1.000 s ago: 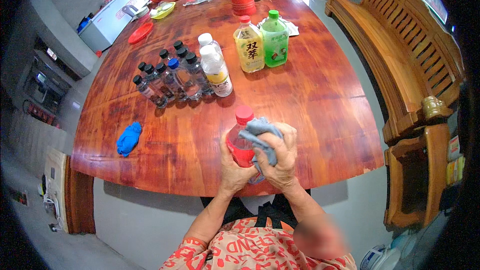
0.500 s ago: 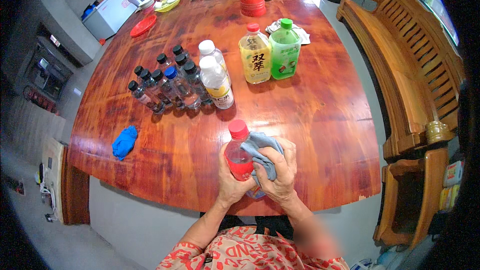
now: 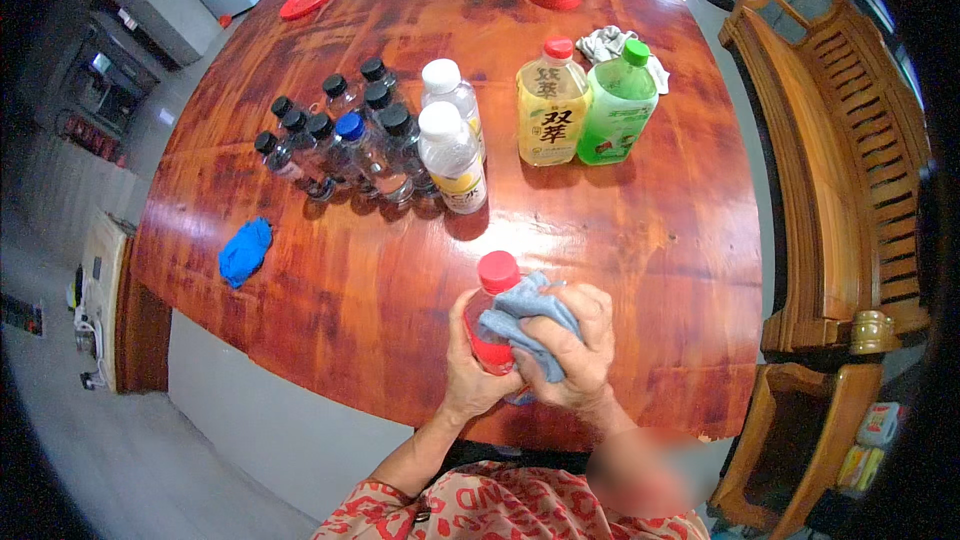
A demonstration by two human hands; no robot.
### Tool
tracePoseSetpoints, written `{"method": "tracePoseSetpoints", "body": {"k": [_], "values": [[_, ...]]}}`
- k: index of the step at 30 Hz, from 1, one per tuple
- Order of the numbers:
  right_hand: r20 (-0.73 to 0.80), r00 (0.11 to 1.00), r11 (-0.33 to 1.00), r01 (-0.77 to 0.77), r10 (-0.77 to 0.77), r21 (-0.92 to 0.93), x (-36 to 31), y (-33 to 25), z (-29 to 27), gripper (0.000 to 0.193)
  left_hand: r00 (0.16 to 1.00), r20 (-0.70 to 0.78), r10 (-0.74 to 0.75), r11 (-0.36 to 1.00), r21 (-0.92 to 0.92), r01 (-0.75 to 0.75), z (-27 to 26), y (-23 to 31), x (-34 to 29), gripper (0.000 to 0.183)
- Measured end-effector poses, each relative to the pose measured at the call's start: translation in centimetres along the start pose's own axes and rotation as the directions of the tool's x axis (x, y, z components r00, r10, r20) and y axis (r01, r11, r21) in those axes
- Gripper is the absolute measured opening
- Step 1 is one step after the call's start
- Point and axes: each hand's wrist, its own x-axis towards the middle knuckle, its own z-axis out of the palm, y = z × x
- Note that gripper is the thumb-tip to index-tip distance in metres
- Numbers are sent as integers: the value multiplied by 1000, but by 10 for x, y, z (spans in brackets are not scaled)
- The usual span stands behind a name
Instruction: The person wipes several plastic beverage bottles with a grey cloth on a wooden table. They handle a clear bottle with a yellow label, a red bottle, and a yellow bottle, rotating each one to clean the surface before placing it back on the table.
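1. I've got a small clear plastic bottle with a red cap and red label [image 3: 492,315] up in both hands, just above the near edge of the polished reddish wooden table [image 3: 640,240].
2. My left hand [image 3: 468,370] is wrapped around the bottle's lower body, fingers clenched on it from below.
3. My right hand [image 3: 572,345] presses a crumpled grey-blue cloth [image 3: 525,325] against the bottle's side, fingers curled over the cloth and gripping it.
4. By my reading, I'm in the wiping step: the cloth covers the right flank, while the cap and left side show bare.
5. The next move, as I judge it, calls for turning the bottle in the left hand so the cloth reaches the uncovered side, with a firm hold so it doesn't slip.
6. Further in, toward the table's middle: a cluster of small dark-capped clear bottles [image 3: 335,140], two white-capped bottles [image 3: 450,145], a yellow drink bottle [image 3: 552,105] and a green one [image 3: 616,105].
7. A blue crumpled cloth [image 3: 245,250] lies near the left edge.
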Motion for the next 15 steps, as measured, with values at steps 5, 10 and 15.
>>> {"method": "tracePoseSetpoints", "body": {"k": [5, 10, 15], "values": [[237, 857, 772, -515, 457, 372, 14, 11, -31, 22, 993, 109, 50, 987, -157, -32, 11, 3, -10, 96], [206, 860, 799, -510, 467, 319, -7, 12, -55, 23, 989, 124, 85, 975, -216, -57, 35, -7, -21, 98], [-15, 999, 998, -41, 41, -49, -50, -10, -62, 45, 982, 131, 138, 979, -170, -115, 44, -11, -21, 101]]}}
